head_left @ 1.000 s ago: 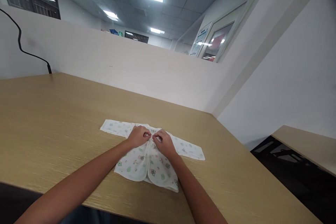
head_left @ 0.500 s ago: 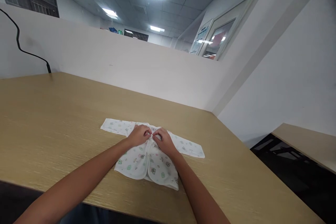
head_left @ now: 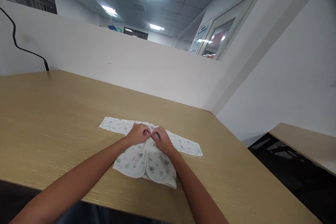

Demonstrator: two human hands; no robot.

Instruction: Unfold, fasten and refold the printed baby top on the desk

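A small white baby jacket (head_left: 133, 162) with green and pink printed figures lies spread on the table, its two sleeves stretched out to either side. Its front edges run down the middle and part at the rounded hem. My left hand (head_left: 139, 134) pinches the cloth at the front opening just below the neckline. Close against it, my right hand (head_left: 162, 140) pinches the other front edge. The fingertips of both hands meet there and hide the fastening point. The fabric below them is slightly gathered.
The wooden table (head_left: 65, 112) reaches back to a low white partition (head_left: 126, 66). A black cable (head_left: 28, 51) hangs down the partition at the left. To the right stand a white wall and a second wooden surface (head_left: 307, 143) with a dark space beneath.
Both hands keep their pinch at the jacket's front with hardly any movement. The whole view has shifted slightly.
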